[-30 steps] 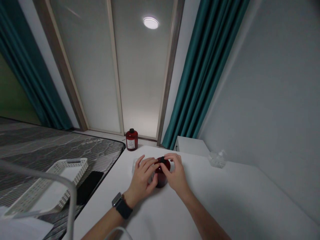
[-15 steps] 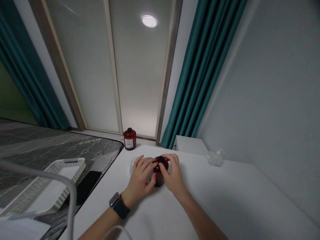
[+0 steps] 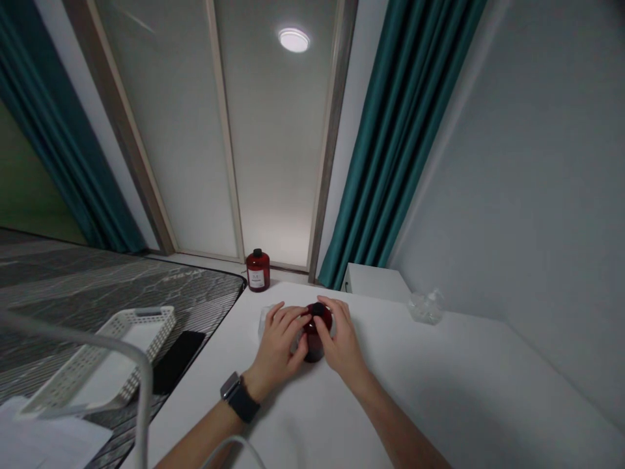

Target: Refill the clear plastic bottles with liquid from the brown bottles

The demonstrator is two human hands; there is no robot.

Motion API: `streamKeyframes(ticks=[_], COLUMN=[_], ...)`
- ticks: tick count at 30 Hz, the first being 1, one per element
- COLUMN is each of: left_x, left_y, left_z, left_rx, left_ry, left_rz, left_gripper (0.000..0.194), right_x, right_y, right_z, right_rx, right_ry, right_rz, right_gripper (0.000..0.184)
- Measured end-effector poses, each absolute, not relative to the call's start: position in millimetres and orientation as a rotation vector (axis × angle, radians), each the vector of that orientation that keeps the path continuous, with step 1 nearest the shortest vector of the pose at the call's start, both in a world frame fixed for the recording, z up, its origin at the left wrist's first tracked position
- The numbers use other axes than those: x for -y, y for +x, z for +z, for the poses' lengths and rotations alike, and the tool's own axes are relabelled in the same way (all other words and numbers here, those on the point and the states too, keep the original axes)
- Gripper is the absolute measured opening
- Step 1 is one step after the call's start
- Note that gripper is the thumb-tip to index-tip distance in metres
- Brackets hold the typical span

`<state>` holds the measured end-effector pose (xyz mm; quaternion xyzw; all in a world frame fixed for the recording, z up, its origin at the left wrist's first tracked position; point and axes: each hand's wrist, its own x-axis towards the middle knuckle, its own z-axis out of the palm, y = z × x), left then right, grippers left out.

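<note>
A dark red bottle [image 3: 314,348] with a black cap [image 3: 317,309] stands upright on the white table between my two hands. My left hand [image 3: 278,342] curls around the bottle's left side, its thumb low and its fingertips near the shoulder. On the right, my right hand [image 3: 343,344] has thumb and fingers closed about the cap and the bottle's top. Behind my left fingers sits a clear, see-through item [image 3: 264,320], mostly hidden. A second red bottle [image 3: 258,271], with a white label and black cap, stands at the table's far left corner.
Crumpled clear plastic [image 3: 426,307] lies at the table's back right, near a white cabinet [image 3: 378,281]. To the left are a white perforated basket [image 3: 105,371], a black flat object [image 3: 178,361] and white paper [image 3: 53,433]. A pale curved tube [image 3: 143,410] crosses the lower left.
The view has shifted slightly, so everything appears a little to the right. Both hands stay at the bottle; my right fingers have moved slightly around the cap.
</note>
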<state>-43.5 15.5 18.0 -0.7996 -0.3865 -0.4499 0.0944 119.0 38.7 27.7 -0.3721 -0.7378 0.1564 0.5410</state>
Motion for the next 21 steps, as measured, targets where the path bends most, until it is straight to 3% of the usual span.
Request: streamKeyframes(ticks=[21], left_x=[-15.0], left_y=[-42.6], left_z=[16.9], left_rx=[1.151], left_ry=[-2.337], left_rz=[-1.354], left_gripper=[0.034], right_x=[-39.5], right_y=[122.8], right_z=[25.1], right_rx=[1.75], right_ry=[-0.883], right_rz=[0.395], right_gripper=[0.031])
